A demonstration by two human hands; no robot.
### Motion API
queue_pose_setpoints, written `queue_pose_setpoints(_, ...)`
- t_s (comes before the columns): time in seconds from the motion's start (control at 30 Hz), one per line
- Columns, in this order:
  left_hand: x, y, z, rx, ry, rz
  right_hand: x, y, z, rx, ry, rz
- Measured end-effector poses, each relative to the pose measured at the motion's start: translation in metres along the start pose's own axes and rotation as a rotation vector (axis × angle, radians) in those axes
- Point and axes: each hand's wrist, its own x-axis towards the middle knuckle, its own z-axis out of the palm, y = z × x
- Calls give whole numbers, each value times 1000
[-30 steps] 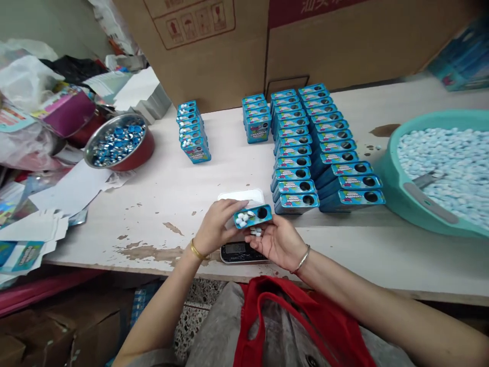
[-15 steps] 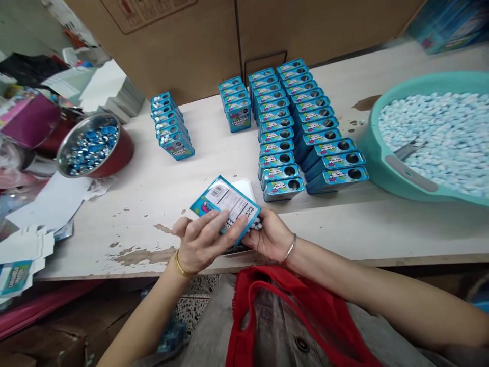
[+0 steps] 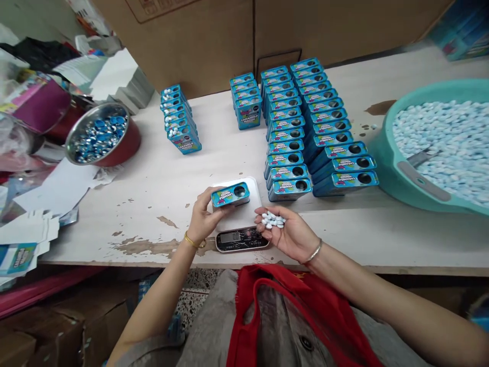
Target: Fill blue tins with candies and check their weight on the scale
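My left hand [image 3: 206, 214] grips a blue tin [image 3: 231, 195] by its left end, upright over the white scale plate [image 3: 250, 196]. The round hole in the tin's top looks dark. My right hand [image 3: 292, 232] is palm up, fingers curled around a small heap of pale candies [image 3: 272, 220], just right of the scale. The scale's black display panel [image 3: 242, 239] reads 0.0. Rows of blue tins with dark holes [image 3: 289, 186] stand right of the scale. Farther back on the left, a short row of tins [image 3: 183, 138] has white candies showing at the holes.
A large turquoise basin [image 3: 389, 168] of pale candies, with a metal scoop in it, stands on the right. On the left are a red metal bowl [image 3: 130, 148] of small blue and silver pieces, papers and cartons. A big cardboard box [image 3: 202, 51] lines the back.
The tin has gone from tipped over my right hand to upright above the scale. My right hand has moved slightly right, showing the candies in its palm. The camera view has shifted a little.
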Motion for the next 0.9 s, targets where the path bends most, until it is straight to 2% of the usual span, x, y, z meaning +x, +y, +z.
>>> queue_pose_setpoints(0.1, 2, -3, -6, 18, -35, -11, -7, 0, -8, 1, 24, 2)
queue_pose_setpoints(0.17, 0, 7, -13, 127, -25, 29, -12, 1, -11, 11, 36, 11)
queue_pose_setpoints(0.27, -9, 38, -15, 336, 177, 167, -18, 5, -13, 52, 35, 32)
queue_pose_setpoints(0.3, -14, 50, -11, 370, 188, 224, -20, 7, -13, 68, 28, 36)
queue_pose_setpoints(0.33, -20, 61, -3, 383, 141, 277, -21, 9, -14, 85, 19, 41)
queue_pose_setpoints(0.4, -33, 78, 19, 392, -90, 346, -23, 14, -17, 119, -1, 58)
queue_pose_setpoints(0.43, -39, 83, 33, 411, -200, 350, -24, 16, -18, 133, -3, 77)
queue_pose_setpoints(0.5, -48, 90, 61, 485, -310, 311, -27, 20, -21, 149, 9, 138)
queue_pose_setpoints(0.57, -52, 92, 81, 546, -340, 263, -30, 21, -25, 137, 26, 174)
queue_pose_setpoints(0.63, -52, 93, 92, 563, -350, 242, -34, 20, -30, 98, 21, 149)
queue_pose_setpoints(0.9, -51, 92, 96, 502, -314, 322, -41, 20, -43, 29, 4, 11)
